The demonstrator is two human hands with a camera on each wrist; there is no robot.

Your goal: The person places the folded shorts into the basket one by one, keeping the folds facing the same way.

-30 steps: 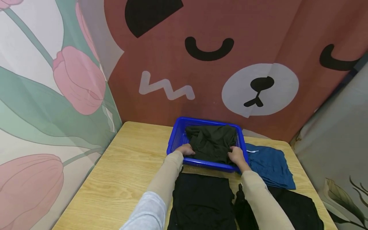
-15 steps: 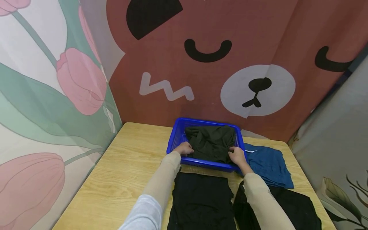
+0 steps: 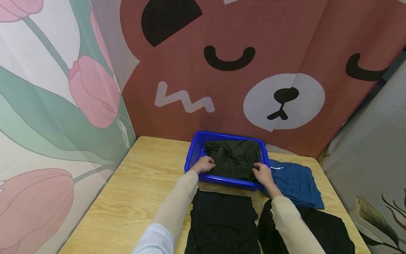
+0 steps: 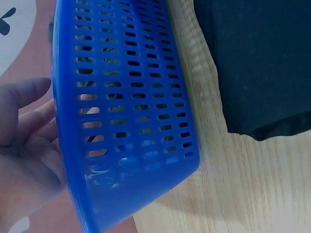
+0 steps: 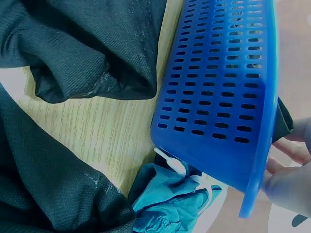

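Note:
A dark green garment (image 3: 234, 158) lies bunched in a blue plastic basket (image 3: 228, 181) at the table's back edge. At the garment's near left corner, my left hand (image 3: 203, 164) reaches over the rim with fingertips at the cloth. In the left wrist view the basket's slotted wall hides those fingertips, so a grip there cannot be confirmed. My right hand (image 3: 262, 173) pinches the garment's near right side, just inside the rim. Dark cloth shows beside its fingers (image 5: 289, 148) in the right wrist view.
Flat in front of the basket lies a folded black garment (image 3: 223, 222). Another black garment (image 3: 326, 227) is under the right forearm. Folded blue clothing (image 3: 296, 183) with a white drawstring sits right of the basket. A printed curtain (image 3: 177, 120) hangs behind the wooden table (image 3: 127, 204).
The left hand has drawn back slightly from the garment's corner. The right hand stays nearly in place, and the garment and basket keep their positions. The head view has shifted slightly.

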